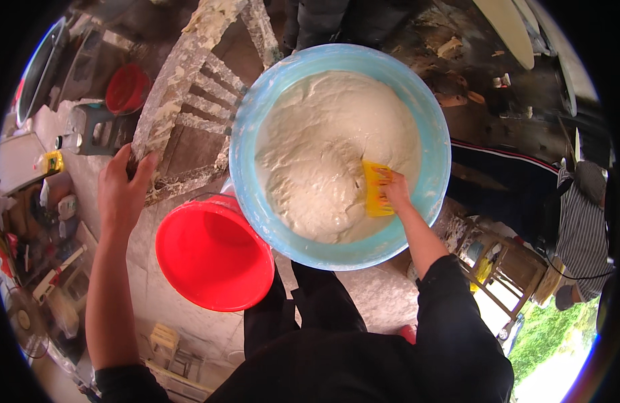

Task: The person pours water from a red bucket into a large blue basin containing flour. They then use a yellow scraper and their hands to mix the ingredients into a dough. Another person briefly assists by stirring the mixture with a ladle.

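Note:
A large blue plastic tub (pixel 436 151) stands in front of me, holding a broad mass of wet, pale dough (pixel 320 126). In my right hand (pixel 398 194) is a yellow plastic scraper (pixel 373 186), pressed against the dough at the tub's right side. The scraper's lower edge meets the dough, so part of it may be hidden. My left hand (pixel 123 186) grips the near end of a wooden frame (pixel 161 106) with slats, crusted with dried dough. Between my two arms, a red plastic bucket (pixel 214 257) touches the tub's lower left rim; no contents show inside it.
Another red bucket (pixel 128 89) and a grey plastic stool (pixel 96 128) are at the upper left. Cluttered goods line the left edge. Beyond the tub on the right is another person (pixel 511 174) in dark trousers, near a wooden chair (pixel 509 272).

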